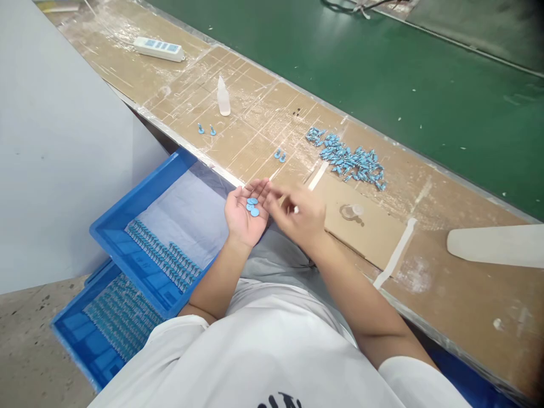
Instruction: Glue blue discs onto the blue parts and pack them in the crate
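Note:
My left hand (246, 218) is turned palm up above the table's near edge, its fingers slightly cupped. Several small round blue discs (254, 212) lie in that palm. Close beside it, my right hand (300, 215) has its fingers curled, with the fingertips near my left fingers and smeared by motion. A small white bit (296, 209) shows in the curl of the right hand; what it is I cannot make out. Just beyond the hands, two small blue pieces with stems (279, 155) stand on the table.
A heap of blue pieces (351, 158) lies on the cardboard-covered table (255, 124). Nearby are a squeeze bottle (223, 97), a power strip (158, 49), a small clear cup (352, 211) and a large white container (497, 245). Blue crates (140, 204) holding rows of pieces stand at left.

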Demonstrator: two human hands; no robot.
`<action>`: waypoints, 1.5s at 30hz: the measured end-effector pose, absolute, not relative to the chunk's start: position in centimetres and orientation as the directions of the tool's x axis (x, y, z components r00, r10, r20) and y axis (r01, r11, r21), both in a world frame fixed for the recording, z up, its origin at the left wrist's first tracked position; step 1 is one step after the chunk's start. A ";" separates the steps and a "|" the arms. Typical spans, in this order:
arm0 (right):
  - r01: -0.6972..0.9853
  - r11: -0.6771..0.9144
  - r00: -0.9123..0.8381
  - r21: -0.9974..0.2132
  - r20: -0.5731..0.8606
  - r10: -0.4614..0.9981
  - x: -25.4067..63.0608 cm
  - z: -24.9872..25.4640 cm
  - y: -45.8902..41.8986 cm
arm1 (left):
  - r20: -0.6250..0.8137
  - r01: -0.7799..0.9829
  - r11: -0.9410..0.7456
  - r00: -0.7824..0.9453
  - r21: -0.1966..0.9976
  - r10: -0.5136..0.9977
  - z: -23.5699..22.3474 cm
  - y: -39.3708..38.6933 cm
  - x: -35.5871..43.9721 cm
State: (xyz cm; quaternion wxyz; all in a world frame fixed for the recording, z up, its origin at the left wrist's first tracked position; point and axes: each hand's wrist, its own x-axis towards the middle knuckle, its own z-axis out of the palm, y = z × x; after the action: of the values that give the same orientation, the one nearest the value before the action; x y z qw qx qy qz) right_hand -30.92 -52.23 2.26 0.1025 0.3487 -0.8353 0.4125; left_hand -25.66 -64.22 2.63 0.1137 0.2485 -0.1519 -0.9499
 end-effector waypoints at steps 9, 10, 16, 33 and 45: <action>-0.604 0.237 -0.684 -0.761 0.342 -0.644 -27.9 1.9 -49.8 | -0.442 0.116 -0.908 -0.844 0.403 -0.304 2.6 -61.6 -25.6; -0.595 0.239 -0.691 -0.768 0.336 -0.641 -27.9 1.9 -49.5 | -0.442 0.113 -0.906 -0.844 0.408 -0.304 2.6 -61.2 -25.6; -0.081 0.020 -0.958 -0.997 0.072 -0.278 -27.0 2.5 -48.1 | -0.440 0.033 -0.953 -0.881 0.303 -0.171 2.6 -59.9 -25.3; 0.375 -0.444 -0.923 -0.814 -0.286 -0.257 -26.6 3.4 -44.8 | -0.349 -0.192 -0.873 -0.937 0.449 0.026 1.9 -55.6 -23.6; 0.278 -0.439 -0.957 -0.854 -0.206 -0.205 -25.6 3.8 -44.2 | -0.321 -0.251 -0.821 -0.943 0.513 0.087 2.0 -55.0 -23.6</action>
State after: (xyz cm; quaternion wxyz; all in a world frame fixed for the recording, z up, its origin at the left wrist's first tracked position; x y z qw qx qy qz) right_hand -25.58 -44.17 3.80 -0.1425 -0.0360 -0.5099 0.8476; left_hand -23.61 -54.99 1.98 -0.0895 0.1431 -0.2856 -0.9434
